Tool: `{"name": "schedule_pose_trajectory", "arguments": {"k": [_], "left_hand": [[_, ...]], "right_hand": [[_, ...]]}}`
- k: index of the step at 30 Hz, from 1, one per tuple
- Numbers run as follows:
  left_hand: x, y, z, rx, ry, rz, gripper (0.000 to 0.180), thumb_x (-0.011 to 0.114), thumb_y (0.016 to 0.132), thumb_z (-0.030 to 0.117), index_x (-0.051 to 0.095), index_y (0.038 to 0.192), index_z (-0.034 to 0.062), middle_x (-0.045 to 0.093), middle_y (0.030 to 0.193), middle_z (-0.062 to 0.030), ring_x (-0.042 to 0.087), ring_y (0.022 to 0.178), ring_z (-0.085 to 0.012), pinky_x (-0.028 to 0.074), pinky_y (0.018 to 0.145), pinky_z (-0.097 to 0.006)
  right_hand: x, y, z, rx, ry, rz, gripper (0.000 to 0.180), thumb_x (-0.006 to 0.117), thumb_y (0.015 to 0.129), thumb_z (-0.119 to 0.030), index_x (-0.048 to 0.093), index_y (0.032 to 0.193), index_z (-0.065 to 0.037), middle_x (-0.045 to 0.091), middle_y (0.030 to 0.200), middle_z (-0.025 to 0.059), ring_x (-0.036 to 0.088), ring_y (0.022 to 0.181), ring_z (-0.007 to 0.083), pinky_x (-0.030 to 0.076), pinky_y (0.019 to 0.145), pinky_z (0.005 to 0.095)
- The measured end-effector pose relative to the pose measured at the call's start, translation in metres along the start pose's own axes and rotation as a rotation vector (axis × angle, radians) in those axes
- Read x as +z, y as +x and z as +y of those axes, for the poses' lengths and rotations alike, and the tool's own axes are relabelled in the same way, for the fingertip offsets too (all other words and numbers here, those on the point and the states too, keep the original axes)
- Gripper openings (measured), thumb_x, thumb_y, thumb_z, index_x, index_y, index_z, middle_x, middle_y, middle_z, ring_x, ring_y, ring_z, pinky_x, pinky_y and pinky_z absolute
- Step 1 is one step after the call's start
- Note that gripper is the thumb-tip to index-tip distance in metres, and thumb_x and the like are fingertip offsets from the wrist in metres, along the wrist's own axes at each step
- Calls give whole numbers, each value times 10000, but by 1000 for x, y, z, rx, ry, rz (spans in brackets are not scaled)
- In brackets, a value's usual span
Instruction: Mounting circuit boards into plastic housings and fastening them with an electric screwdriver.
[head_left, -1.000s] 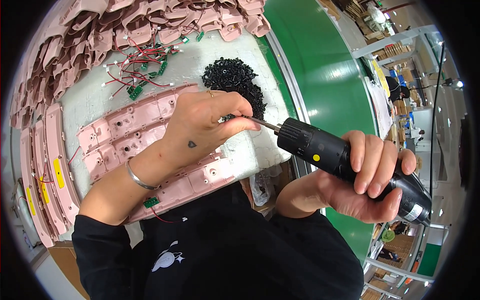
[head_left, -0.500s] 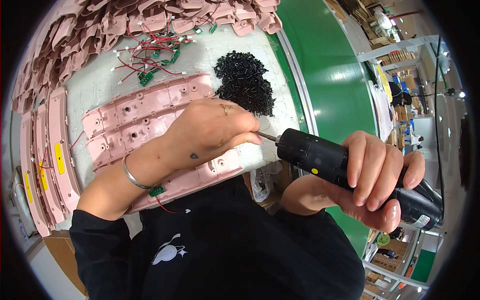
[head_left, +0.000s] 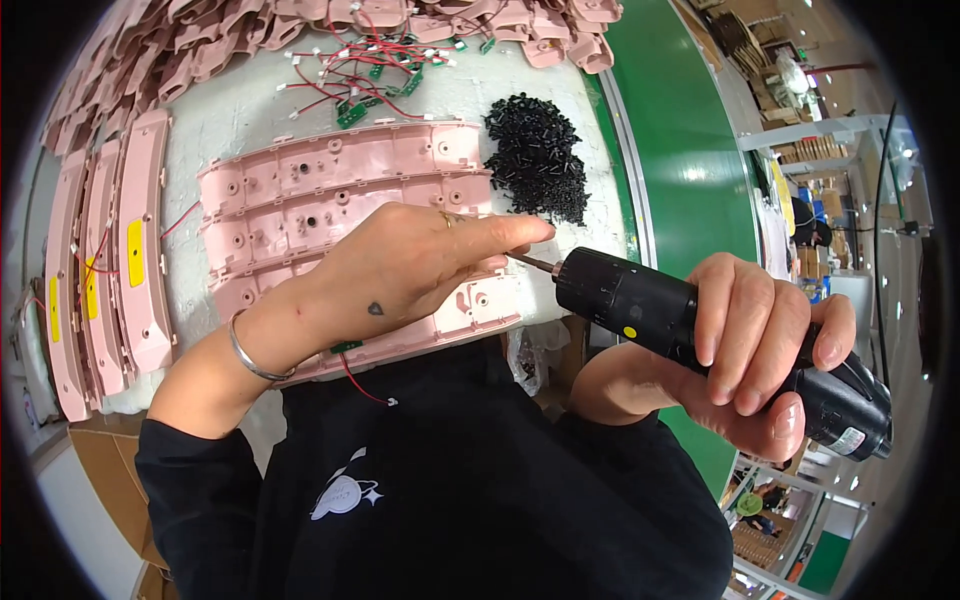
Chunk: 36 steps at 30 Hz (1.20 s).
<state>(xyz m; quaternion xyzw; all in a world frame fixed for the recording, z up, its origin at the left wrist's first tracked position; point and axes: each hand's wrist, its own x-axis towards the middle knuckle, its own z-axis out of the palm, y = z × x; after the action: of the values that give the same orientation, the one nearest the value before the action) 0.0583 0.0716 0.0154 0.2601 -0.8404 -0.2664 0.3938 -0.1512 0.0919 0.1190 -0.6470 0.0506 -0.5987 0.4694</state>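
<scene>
My right hand [head_left: 752,340] is wrapped around a black electric screwdriver [head_left: 625,300], held level with its bit pointing left. My left hand [head_left: 415,255] is at the tip of the thin bit [head_left: 532,262]. Its index finger stretches over the bit while the other fingers curl in; whatever they hold is hidden. Below that hand, pink plastic shells [head_left: 390,155] lie side by side, hollow side up, with screw posts inside. On the nearest shell a green circuit board [head_left: 347,347] shows beside my left wrist, its red wire hanging toward me.
A heap of black screws [head_left: 537,160] lies right of the shells. Behind are circuit boards with red wires [head_left: 375,75] and piled pink shells [head_left: 230,45]. More shells with yellow labels [head_left: 136,255] stand at left. A green surface [head_left: 690,170] runs along the right.
The view has shifted, so the bench things sit farther right. My left index finger has straightened out past the bit tip. My right hand keeps its hold on the electric screwdriver.
</scene>
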Motion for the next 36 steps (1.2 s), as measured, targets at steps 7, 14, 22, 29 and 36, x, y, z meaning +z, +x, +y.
{"name": "schedule_pose_trajectory", "arguments": {"k": [7,14,22,29,36], "left_hand": [[-13,-29,6,-114,41,282,329,657,818,18,631,1138,90,700,870,-63,673,727,-213,524,619,-293],[-39,-97,28,-223,257,275,140,746,712,38,672,829,25,688,852,-91,665,824,-280,534,703,-331],[-7,-143,49,-456,422,277,164,757,687,106,654,807,63,688,872,-15,559,1124,-289,346,1012,-541],[1,-147,40,-482,353,345,162,750,666,81,643,788,84,642,743,1,592,998,-225,366,998,-527],[4,-150,35,-444,393,374,142,767,632,76,659,723,90,691,805,34,601,935,-202,366,1017,-512]], "right_hand": [[20,-3,13,-59,31,52,280,607,707,-125,496,961,-95,542,569,-68,500,465,48,422,529,189],[55,-20,40,-34,179,-160,312,715,741,-139,505,970,-113,589,598,-52,527,462,39,467,529,167],[74,-26,72,240,181,-488,344,714,814,-150,455,1039,-142,589,668,-28,559,520,70,489,528,206],[84,-33,79,249,172,-427,338,701,810,-139,455,1041,-143,580,669,-34,551,518,68,484,523,205],[92,-25,80,287,134,-478,301,691,800,-120,443,969,-136,580,662,-32,545,504,71,485,512,228]]}}
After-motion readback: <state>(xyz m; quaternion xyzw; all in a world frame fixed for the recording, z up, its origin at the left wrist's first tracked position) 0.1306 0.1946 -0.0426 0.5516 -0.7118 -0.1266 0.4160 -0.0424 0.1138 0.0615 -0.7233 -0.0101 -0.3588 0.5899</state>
